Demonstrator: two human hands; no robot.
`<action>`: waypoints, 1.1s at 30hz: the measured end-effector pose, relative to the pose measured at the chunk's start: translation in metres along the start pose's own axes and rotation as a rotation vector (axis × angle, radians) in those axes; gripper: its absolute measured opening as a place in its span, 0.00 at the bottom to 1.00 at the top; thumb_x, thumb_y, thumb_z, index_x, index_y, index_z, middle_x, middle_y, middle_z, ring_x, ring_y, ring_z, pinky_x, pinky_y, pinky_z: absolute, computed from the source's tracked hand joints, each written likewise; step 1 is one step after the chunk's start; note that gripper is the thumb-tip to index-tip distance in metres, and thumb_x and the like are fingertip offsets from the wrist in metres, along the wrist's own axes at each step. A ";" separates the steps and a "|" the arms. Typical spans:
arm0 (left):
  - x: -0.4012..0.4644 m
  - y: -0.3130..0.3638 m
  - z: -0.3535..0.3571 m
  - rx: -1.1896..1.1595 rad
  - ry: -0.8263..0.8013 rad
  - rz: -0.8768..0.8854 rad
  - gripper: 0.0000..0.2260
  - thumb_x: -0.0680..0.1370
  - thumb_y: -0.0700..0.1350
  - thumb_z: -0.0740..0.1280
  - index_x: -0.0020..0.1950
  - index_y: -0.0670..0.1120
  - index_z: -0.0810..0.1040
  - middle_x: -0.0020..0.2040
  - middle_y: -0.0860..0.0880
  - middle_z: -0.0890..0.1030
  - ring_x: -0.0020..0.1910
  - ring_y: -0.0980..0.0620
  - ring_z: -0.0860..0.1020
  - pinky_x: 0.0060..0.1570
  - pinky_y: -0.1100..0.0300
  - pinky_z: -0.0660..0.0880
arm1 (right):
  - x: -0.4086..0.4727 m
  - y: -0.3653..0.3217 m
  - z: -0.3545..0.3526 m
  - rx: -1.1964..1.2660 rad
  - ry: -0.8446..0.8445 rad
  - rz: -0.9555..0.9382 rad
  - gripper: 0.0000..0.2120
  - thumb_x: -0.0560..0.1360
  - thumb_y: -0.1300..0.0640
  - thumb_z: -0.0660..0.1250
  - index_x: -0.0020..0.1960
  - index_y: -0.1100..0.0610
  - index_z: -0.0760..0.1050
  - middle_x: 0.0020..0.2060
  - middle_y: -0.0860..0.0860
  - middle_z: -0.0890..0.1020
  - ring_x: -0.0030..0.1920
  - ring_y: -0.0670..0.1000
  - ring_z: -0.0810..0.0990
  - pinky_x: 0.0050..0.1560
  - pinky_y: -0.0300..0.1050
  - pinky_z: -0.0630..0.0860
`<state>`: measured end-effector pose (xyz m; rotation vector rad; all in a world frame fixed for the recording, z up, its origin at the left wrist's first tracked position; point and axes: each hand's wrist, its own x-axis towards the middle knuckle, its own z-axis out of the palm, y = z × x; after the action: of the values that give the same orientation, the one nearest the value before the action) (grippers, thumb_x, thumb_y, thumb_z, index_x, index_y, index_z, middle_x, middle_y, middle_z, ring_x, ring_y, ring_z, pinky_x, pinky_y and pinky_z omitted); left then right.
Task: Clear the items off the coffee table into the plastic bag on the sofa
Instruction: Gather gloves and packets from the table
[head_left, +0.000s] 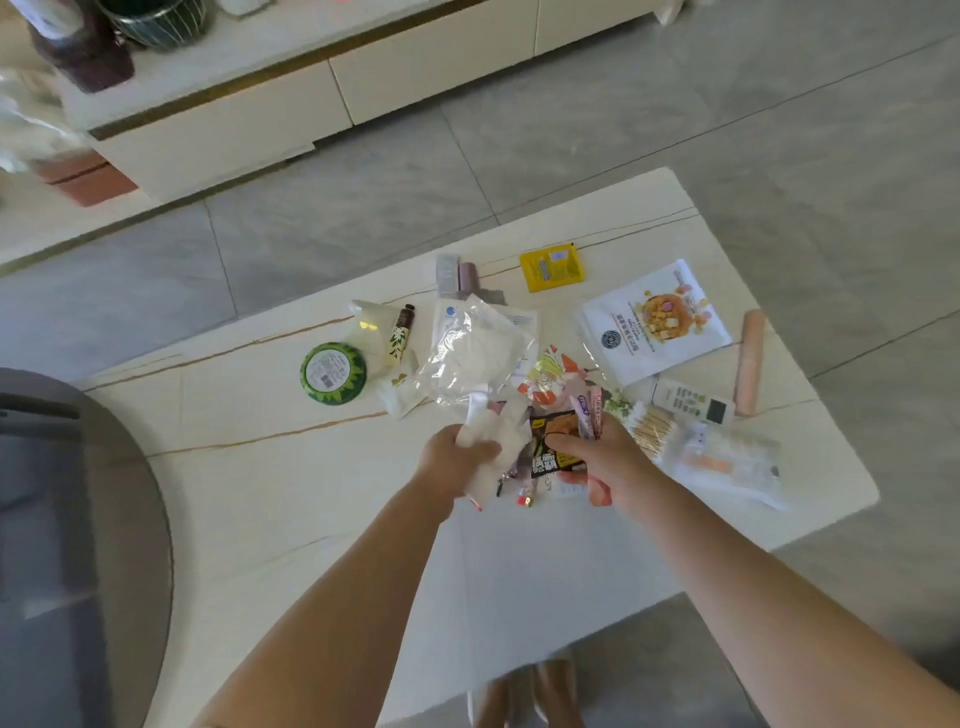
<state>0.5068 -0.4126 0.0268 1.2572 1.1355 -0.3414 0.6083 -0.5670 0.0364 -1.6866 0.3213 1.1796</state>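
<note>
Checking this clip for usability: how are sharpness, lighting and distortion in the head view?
Head view: even daylight, soft shadows, no harsh glare on the coffee table; wide-angle bending at the edges; slight motion blur on the left hand, right hand and the wrappers they grip.

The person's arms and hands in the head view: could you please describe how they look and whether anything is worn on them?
Both forearms are bare up to the frame's lower edge, with no sleeves in view. The left hand and right hand wear no gloves, and no watch, bracelet or ring shows on either wrist or on the fingers, though the picture is slightly blurred there.
</note>
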 end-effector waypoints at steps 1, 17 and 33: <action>-0.016 0.008 0.006 0.005 -0.021 0.020 0.05 0.74 0.37 0.69 0.45 0.46 0.75 0.41 0.47 0.77 0.36 0.51 0.76 0.31 0.61 0.73 | -0.017 -0.003 -0.006 -0.003 0.016 -0.016 0.20 0.70 0.63 0.73 0.60 0.61 0.71 0.49 0.59 0.80 0.37 0.53 0.81 0.25 0.40 0.76; -0.237 0.061 0.153 0.246 -0.469 0.160 0.15 0.77 0.47 0.68 0.62 0.45 0.75 0.54 0.42 0.81 0.49 0.43 0.79 0.48 0.50 0.76 | -0.288 0.040 -0.146 0.495 0.394 -0.066 0.10 0.77 0.58 0.64 0.58 0.56 0.71 0.40 0.57 0.80 0.21 0.46 0.79 0.17 0.34 0.69; -0.393 0.010 0.422 0.668 -0.853 0.296 0.09 0.71 0.33 0.67 0.50 0.42 0.77 0.44 0.45 0.79 0.40 0.49 0.78 0.34 0.63 0.76 | -0.440 0.202 -0.361 0.968 0.782 -0.212 0.13 0.77 0.61 0.64 0.60 0.60 0.71 0.40 0.55 0.81 0.38 0.51 0.80 0.28 0.38 0.78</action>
<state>0.5389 -0.9162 0.3055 1.5859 0.0819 -0.9699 0.4547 -1.0960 0.2839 -1.1652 0.9797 0.0640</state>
